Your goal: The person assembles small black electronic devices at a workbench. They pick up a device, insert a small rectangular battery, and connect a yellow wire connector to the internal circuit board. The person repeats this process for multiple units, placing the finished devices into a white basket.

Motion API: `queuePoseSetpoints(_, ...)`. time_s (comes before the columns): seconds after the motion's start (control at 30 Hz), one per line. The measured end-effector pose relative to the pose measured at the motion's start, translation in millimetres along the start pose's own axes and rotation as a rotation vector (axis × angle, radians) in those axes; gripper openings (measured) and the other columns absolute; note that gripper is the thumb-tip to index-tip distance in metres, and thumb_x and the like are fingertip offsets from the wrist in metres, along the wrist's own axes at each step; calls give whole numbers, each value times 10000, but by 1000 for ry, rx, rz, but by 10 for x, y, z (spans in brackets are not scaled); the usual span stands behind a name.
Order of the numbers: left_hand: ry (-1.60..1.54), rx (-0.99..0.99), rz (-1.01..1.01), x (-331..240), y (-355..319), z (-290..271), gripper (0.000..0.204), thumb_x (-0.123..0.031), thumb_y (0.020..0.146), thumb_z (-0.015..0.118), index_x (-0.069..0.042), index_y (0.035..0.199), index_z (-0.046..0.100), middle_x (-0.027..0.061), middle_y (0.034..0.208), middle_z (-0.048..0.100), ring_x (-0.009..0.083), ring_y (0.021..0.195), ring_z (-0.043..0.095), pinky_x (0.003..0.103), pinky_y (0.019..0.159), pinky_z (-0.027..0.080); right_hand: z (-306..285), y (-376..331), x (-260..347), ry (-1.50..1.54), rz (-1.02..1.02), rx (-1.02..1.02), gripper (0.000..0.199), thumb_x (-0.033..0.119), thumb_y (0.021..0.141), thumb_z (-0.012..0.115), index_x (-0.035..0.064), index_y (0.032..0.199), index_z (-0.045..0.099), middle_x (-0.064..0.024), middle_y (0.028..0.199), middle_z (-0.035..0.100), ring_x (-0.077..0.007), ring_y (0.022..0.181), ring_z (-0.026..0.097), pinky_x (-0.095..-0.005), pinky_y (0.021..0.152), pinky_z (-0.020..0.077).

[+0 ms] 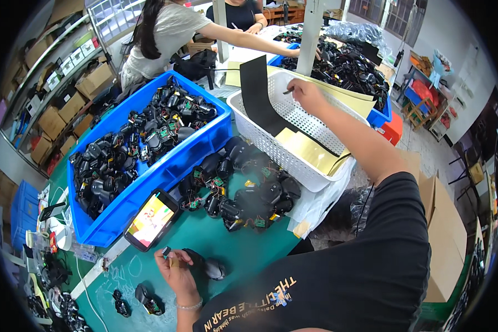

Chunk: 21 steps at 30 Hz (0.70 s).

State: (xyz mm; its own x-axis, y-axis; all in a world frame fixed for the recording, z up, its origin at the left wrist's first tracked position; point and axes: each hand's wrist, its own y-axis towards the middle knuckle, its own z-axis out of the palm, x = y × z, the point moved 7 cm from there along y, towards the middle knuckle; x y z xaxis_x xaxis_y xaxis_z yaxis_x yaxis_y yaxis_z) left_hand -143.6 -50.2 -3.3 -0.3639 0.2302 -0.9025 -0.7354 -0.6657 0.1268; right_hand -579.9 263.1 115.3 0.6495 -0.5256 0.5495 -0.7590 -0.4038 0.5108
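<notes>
My left hand [178, 275] is over the green table, its fingers closed on a small dark block [166, 251]. Beside its fingers lies a rounded black housing [214, 269], partly in shadow. My right arm stretches far forward, and my right hand [309, 95] pinches a small dark strip [288, 92] above the white perforated basket [329, 180]. Inside that basket are a bent black sheet [254, 94] and yellow sheets [304, 148]. Two small black assemblies, one larger [149, 299] and one smaller [122, 303], rest left of my left hand.
A blue crate [149, 171] full of black electronic assemblies stands at left. A phone [151, 220] leans against it. More assemblies [249, 193] are heaped mid-table. Across the table, a person's arm [254, 37] reaches to another full blue crate [384, 117]. Cardboard boxes [445, 238] stand right.
</notes>
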Motion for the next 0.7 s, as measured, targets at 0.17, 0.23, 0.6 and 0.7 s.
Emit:
queuePoseSetpoints(0.17,-12,-1,-3,19,2,31,170,-141,943,486,-95,1097,431,53,732,493,132,667,496,239,556,392,-58,44,679,378,39,44,246,-10,817,408,-10,954,613,-80,808,605,-140,747,580,-273,671,475)
queuePoseSetpoints(0.23,-11,-3,2,18,-20,6,171,-137,942,487,-98,1099,433,49,741,490,132,677,493,241,560,392,23,-97,1060,497,50,68,243,-8,846,405,-5,967,615,-37,833,597,-107,756,563,-249,687,476)
queuePoseSetpoints(0.6,130,-4,59,-47,-59,11,112,-98,913,535,-53,979,458,87,734,541,149,655,523,259,593,434,774,-1300,2293,1165,238,401,263,13,880,538,-25,1141,541,-46,859,608,-92,742,578,-230,698,489)
queuePoseSetpoints(0.7,181,2,103,-97,-74,-9,104,-86,912,536,-46,964,455,92,737,555,143,643,528,258,592,441,1271,-1591,2512,1176,294,540,250,24,883,547,-14,1131,555,-34,911,614,-97,823,600,-235,731,489)
